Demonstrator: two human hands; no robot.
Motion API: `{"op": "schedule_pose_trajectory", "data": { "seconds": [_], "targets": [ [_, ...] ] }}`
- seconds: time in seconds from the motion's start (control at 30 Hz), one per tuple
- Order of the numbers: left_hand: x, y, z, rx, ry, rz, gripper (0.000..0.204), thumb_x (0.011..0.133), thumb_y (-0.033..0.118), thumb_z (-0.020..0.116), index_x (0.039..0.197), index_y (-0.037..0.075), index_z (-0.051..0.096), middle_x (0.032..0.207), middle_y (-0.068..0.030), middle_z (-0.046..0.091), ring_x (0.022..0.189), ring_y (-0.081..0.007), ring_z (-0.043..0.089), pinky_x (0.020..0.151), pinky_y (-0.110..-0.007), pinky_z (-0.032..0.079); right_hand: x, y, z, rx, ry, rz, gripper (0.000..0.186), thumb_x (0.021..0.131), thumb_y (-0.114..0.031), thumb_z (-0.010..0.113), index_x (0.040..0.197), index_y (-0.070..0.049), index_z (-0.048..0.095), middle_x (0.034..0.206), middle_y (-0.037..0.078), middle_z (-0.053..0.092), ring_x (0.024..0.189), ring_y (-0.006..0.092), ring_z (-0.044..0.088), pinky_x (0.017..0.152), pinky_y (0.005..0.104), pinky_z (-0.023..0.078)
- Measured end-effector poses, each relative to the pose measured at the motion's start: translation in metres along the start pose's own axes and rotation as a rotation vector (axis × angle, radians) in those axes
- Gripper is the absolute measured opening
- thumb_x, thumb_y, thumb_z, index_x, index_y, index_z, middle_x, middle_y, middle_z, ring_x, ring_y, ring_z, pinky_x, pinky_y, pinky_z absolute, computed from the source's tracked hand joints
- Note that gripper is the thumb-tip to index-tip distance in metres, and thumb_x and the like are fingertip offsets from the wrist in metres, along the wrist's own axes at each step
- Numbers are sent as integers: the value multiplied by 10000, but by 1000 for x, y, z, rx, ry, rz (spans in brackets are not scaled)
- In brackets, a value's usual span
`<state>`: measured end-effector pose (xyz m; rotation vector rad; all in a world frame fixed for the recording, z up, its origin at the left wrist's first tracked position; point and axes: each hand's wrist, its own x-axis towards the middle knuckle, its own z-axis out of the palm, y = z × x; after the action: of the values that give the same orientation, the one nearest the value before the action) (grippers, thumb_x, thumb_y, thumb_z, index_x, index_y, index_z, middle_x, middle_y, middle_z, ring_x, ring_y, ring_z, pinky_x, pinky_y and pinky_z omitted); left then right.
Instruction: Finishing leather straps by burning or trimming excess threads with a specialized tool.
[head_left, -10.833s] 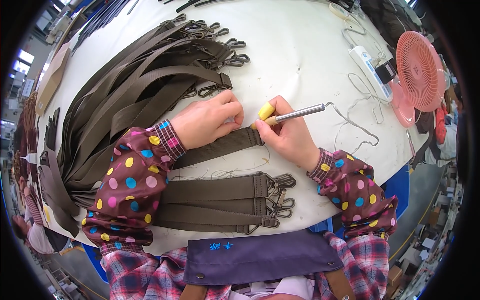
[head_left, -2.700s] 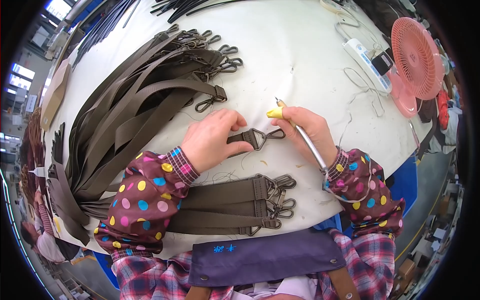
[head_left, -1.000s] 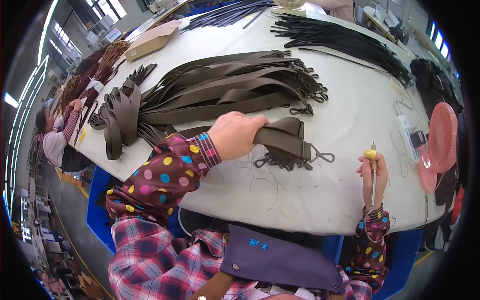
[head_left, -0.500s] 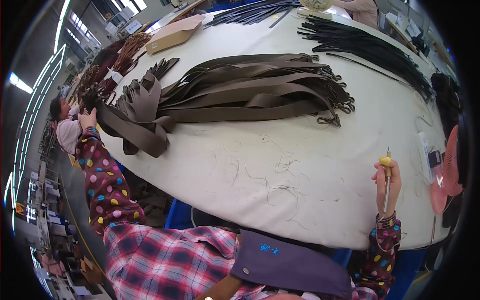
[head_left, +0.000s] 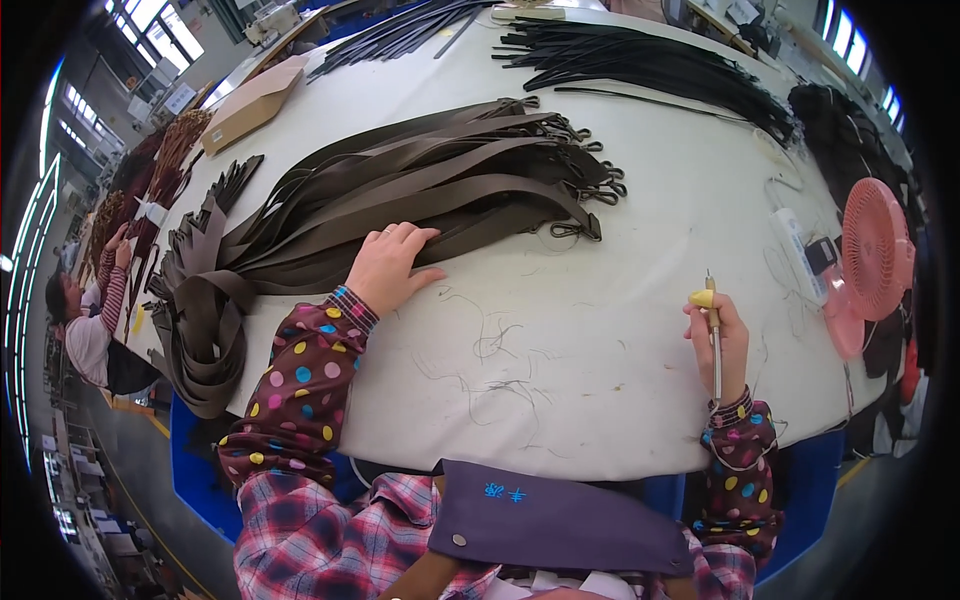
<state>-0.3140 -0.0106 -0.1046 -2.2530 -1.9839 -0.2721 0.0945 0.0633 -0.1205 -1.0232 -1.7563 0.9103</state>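
My left hand [head_left: 392, 268] reaches to the front edge of a long heap of brown straps [head_left: 380, 170] with dark metal hooks, its fingertips on the straps and its fingers apart. More straps lie looped in a loose pile [head_left: 205, 350] at the table's left edge. My right hand [head_left: 724, 345], with yellow wrapping on a finger, holds a slim metal pen-like tool [head_left: 715, 350] upright on its cord, above the right part of the white tabletop [head_left: 570, 390]. Loose threads [head_left: 495, 345] lie between my hands.
A cardboard box [head_left: 245, 110] and black strip bundles [head_left: 640, 60] lie at the back. A pink fan [head_left: 875, 240] and power strip [head_left: 800, 260] stand right. Blue bins [head_left: 190, 470] are under the front edge. A co-worker [head_left: 90, 340] in striped sleeves works at the left.
My left hand carried the straps from the middle to the left pile, let go, and has come back rightward to the large heap. My right hand still holds the tool.
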Motion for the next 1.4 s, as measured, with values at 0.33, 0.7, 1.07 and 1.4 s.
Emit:
{"op": "schedule_pose_trajectory", "data": {
  "seconds": [0.33, 0.7, 1.07, 1.4],
  "targets": [
    [73, 75, 10, -294, -173, -51, 490, 853, 357, 606, 1229, 73, 469, 820, -151, 640, 769, -328, 622, 673, -394, 495, 3, -1, 2, -66, -33, -4, 105, 870, 19, 525, 961, -13, 567, 803, 43, 600, 628, 74, 521, 568, 207, 435],
    [11, 46, -11, -871, -127, 113, 355, 866, 185, 617, 1203, 102, 542, 971, -62, 584, 892, -206, 590, 780, -312, 489, -4, 16, -14, -112, -43, -2, 152, 931, -60, 465, 1073, -49, 521, 926, 39, 581, 651, 63, 482, 592, 192, 393],
    [-126, -171, -17, -43, 524, -589, 152, 843, 84, 618, 963, 10, 560, 897, -114, 585, 819, -223, 599, 762, -307, 479, -4, 15, -14, -105, -8, -7, 146, 919, -20, 454, 1050, -36, 518, 920, 60, 580, 654, 80, 475, 611, 209, 431],
    [-174, -209, -35, -197, 692, -714, 268, 787, -89, 458, 1029, 20, 497, 999, -86, 540, 933, -183, 571, 819, -275, 464, -7, 18, -14, -125, 2, 18, 151, 917, -19, 451, 1051, -36, 517, 922, 53, 580, 654, 79, 468, 616, 206, 416]
  ]
}}
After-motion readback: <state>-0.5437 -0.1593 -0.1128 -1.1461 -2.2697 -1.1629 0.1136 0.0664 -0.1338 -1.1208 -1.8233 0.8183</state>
